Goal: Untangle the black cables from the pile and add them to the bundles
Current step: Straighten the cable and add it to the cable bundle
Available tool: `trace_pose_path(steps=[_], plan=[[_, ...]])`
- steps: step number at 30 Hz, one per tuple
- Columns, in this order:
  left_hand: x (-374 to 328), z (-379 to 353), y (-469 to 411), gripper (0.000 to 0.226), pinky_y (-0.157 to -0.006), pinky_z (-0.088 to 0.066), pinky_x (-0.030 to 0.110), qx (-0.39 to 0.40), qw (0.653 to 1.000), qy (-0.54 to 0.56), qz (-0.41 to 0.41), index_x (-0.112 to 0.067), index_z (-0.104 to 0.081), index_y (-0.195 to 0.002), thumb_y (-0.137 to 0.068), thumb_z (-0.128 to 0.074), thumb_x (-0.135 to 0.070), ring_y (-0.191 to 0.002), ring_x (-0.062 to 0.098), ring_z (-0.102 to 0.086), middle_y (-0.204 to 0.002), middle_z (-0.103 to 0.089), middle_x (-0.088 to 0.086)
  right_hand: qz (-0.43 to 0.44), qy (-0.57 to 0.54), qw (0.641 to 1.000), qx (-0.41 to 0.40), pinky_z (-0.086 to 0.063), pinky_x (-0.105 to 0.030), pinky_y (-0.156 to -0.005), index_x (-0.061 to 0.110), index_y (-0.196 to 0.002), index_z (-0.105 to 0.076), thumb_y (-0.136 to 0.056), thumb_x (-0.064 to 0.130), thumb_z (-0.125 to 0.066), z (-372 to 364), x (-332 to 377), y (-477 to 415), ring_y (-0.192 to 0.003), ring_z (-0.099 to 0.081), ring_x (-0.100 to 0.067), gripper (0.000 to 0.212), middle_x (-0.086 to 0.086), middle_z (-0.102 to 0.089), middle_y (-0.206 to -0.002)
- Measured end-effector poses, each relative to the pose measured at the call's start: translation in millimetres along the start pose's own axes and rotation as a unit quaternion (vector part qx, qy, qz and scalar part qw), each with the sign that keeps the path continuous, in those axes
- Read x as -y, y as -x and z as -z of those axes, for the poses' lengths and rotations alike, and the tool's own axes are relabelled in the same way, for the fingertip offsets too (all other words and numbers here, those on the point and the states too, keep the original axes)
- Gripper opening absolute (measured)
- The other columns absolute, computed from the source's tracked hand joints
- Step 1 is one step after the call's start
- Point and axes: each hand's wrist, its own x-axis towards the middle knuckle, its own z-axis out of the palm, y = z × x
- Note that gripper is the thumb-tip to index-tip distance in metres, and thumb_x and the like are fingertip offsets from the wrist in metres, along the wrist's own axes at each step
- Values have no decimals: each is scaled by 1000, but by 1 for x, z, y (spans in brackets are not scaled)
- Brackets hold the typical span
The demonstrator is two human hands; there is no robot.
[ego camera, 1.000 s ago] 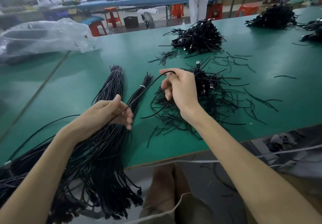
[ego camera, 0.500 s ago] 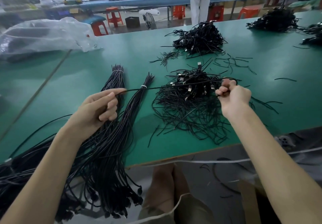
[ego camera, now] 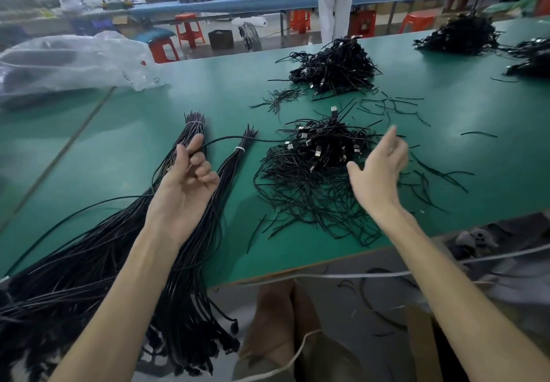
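Above the bundles, left hand pinches a cable; right hand hovers, fingers spread.

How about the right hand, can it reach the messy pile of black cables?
Probably yes: the open right hand hovers just beside the tangled pile of black cables on the green table, with nothing between them.

Matt black cables w/ shiny metal plugs; smooth matt green table; glossy clear plastic bag.
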Motion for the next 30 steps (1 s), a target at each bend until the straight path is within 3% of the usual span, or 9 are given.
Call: trace_pose_path(steps=[3, 7, 10, 13, 16, 20, 23, 27, 30], plan=[[5, -10, 4, 33, -72, -46, 17, 22, 1000, -8, 3, -11, -75, -120, -105, -53, -30, -73, 6, -47, -85, -51, -6, 166, 144, 975, -40, -3, -49, -126, 11, -164, -5, -94, 14, -68, -2, 16, 12, -155, -6, -32, 94, -17, -8, -167], [16, -28, 13, 30, -74, -50, 20, 30, 993, -111, -18, -17, -77, -115, -99, -59, -34, -82, 7, -56, -91, -60, -6, 303, 73, 947, 75, -2, -43, -129, 15, -164, -11, -104, 29, -53, -17, 45, 44, -155, -4, -16, 74, -3, -13, -169], [20, -40, 23, 40, -95, -52, 28, 54, 978, -193, -50, -13, -73, -116, -97, -58, -44, -114, 17, -62, -116, -70, 2, 366, 47, 922, 115, -7, -46, -128, 10, -162, -22, -109, 22, -45, -32, 61, 64, -154, -15, -21, 59, -7, -29, -164], [21, -50, 35, 41, -116, -42, 39, 109, 967, -220, -67, -9, -67, -105, -103, -44, -43, -138, 31, -53, -136, -65, 17, 362, 3, 924, 125, -11, -44, -127, 3, -151, -44, -107, 11, -41, -38, 70, 71, -145, -36, -26, 44, -11, -52, -147], [19, -56, 45, 43, -113, -44, 40, 132, 963, -228, -65, -19, -66, -86, -105, -36, -42, -131, 33, -59, -119, -73, 14, 356, -22, 924, 142, -29, -38, -119, 3, -133, -60, -99, -5, -45, -40, 69, 72, -114, -57, -26, 39, -7, -71, -109], [18, -58, 52, 42, -89, -51, 36, 154, 957, -242, -44, -20, -66, -80, -104, -41, -44, -80, 21, -60, -74, -58, 0, 389, -16, 905, 173, -45, -37, -85, 4, -107, -67, -85, -19, -54, -36, 64, 75, -80, -42, -17, 35, -5, -60, -81], [19, -56, 53, 41, -85, -41, 42, 168, 941, -288, -58, -15, -72, -95, -108, -39, -36, -79, 22, -54, -79, -58, 3, 396, 15, 895, 206, -42, -40, -88, 5, -110, -67, -92, -14, -52, -36, 62, 77, -85, -44, -20, 30, -3, -64, -91], [19, -54, 55, 56, -84, -53, 35, 187, 939, -284, -57, -13, -76, -106, -108, -29, -43, -91, 27, -66, -91, -71, 9, 411, 63, 873, 255, -39, -40, -105, 8, -133, -62, -95, -10, -48, -36, 61, 76, -116, -53, -26, 44, -5, -65, -127], [17, -58, 60, 64, -79, -54, 35, 226, 916, -324, -68, -12, -74, -90, -108, -26, -50, -78, 30, -66, -78, -68, 13, 359, 11, 889, 285, -43, -41, -94, -4, -121, -67, -96, -9, -48, -32, 65, 81, -108, -57, -39, 32, -21, -66, -116]])
